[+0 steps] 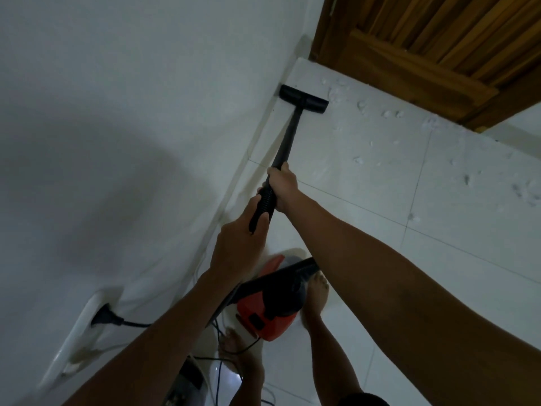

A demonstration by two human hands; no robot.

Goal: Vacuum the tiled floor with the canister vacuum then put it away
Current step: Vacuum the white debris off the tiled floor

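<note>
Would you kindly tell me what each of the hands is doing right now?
Left hand: closed, gripping the ribbed black hose at its lower end.
Right hand: closed, gripping the black wand just above the hose.

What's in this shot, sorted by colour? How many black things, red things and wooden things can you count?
Black: 3, the floor nozzle, the wand with ribbed hose held by the left hand and right hand, and the plug in the wall socket.
Red: 1, the canister vacuum.
Wooden: 1, the door.
Total: 5.
</note>
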